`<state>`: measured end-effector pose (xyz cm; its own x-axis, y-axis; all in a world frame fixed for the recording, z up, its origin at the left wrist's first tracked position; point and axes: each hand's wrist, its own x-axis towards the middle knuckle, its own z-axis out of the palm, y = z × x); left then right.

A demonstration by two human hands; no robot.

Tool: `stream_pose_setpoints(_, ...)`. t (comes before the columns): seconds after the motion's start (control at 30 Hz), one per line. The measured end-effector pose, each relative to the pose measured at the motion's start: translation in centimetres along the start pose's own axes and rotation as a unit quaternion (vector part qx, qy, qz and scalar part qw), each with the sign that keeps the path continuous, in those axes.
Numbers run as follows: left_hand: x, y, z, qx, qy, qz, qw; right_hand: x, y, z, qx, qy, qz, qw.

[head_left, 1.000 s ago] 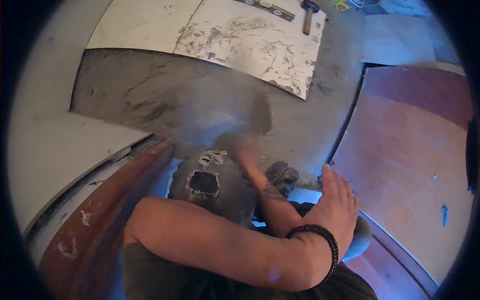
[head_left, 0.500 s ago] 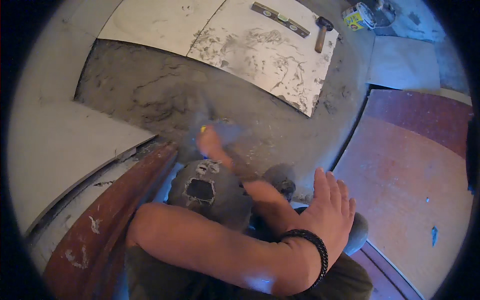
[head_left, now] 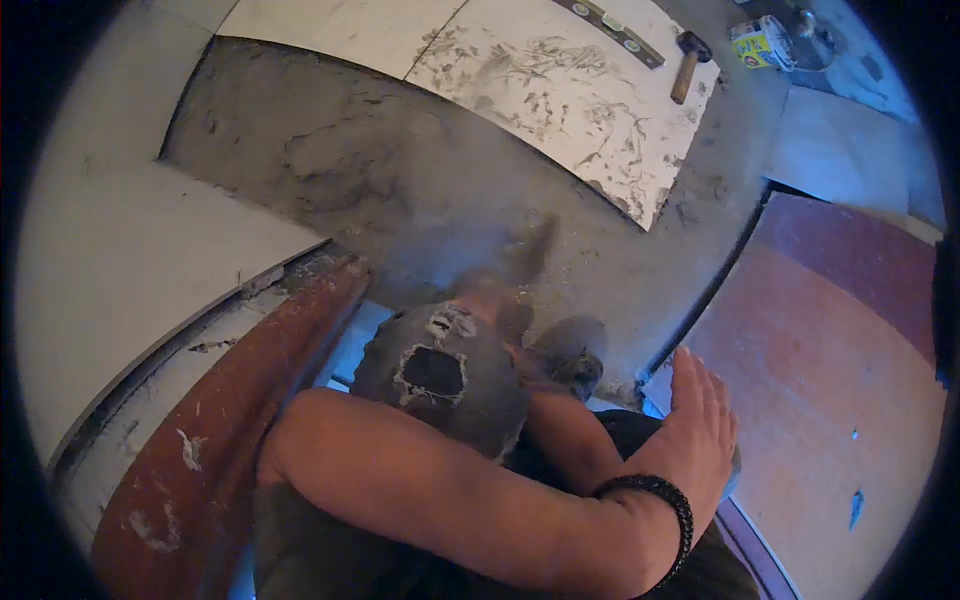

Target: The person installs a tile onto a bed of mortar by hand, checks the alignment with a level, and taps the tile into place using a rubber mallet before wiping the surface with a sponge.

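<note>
My left arm crosses over my lap, and my left hand (head_left: 692, 425) rests palm down near my right knee, its fingers stretched out, holding nothing. Beyond my raised left knee (head_left: 400, 335), with its torn trouser, my right hand (head_left: 484, 298) is closed and smeared by motion. It grips what looks like a trowel (head_left: 450, 252), a bluish blur over the grey wet mortar (head_left: 340, 160). My knee hides part of that hand, and the tool's outline is not sharp.
Pale tiles (head_left: 560, 100) lie beyond the mortar, bearing a spirit level (head_left: 615, 30) and a mallet (head_left: 690, 68). A bucket (head_left: 762, 45) stands farther back. Another pale tile (head_left: 150, 270) and a reddish-brown curved piece (head_left: 230, 400) lie left; a reddish board (head_left: 820, 340) lies right.
My right hand has swept right and nearer to me with the blurred tool. My left hand stays spread. The whole view has shifted slightly.
</note>
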<state>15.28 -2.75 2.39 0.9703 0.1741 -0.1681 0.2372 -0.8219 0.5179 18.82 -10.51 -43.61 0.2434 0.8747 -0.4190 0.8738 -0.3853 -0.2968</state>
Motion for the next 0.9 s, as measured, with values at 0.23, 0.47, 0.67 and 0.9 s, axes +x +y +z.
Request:
stream_pose_setpoints(0.23, 0.3, -0.6, 0.4, -0.003, 0.037, -0.025, 0.999, 1.4, -7.5, 1.7, 0.042, -0.009, -0.065, 0.997)
stream_pose_setpoints(0.47, 0.9, -0.7, -0.2, -0.016, 0.021, -0.035, 0.999, -0.1, -0.6, 0.9, -0.015, 0.046, -0.043, 0.998)
stream_pose_setpoints(0.67, 0.7, -0.5, -0.2, -0.023, 0.002, -0.025, 0.999, 3.7, 0.9, -1.8, -0.080, -0.037, 0.044, 0.995)
stream_pose_setpoints(0.9, 0.6, -1.0, -0.7, -0.007, -0.005, -0.031, 0.999, 7.3, -11.9, 1.4, 0.012, -0.001, -0.075, 0.997)
